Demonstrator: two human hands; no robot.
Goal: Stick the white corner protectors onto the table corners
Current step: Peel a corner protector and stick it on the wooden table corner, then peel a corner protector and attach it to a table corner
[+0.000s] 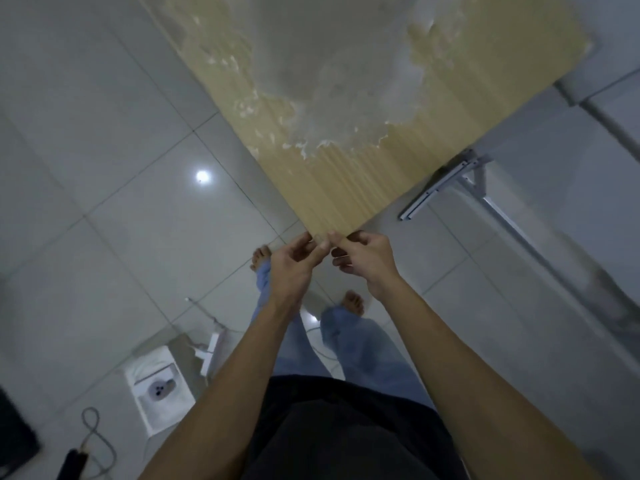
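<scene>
From the head camera we look down on a wooden table point(363, 157) whose near corner point(320, 235) points at us. Our left hand point(294, 268) and right hand point(363, 261) meet at that corner, fingers curled, thumbs and forefingers pinched together right at the tip of the wood. The protector itself we cannot make out; whatever is pinched is hidden between the fingertips, so we cannot tell what each hand holds. The tabletop carries a pale, glaring patch across its far half. A white metal bracket point(446, 181) shows beside the table's right edge. Below the hands we see bare feet point(353, 303) and blue trousers on the tiled floor point(104, 168). At lower left lies a white pad point(159, 386) with a cable point(93, 431) near it.
</scene>
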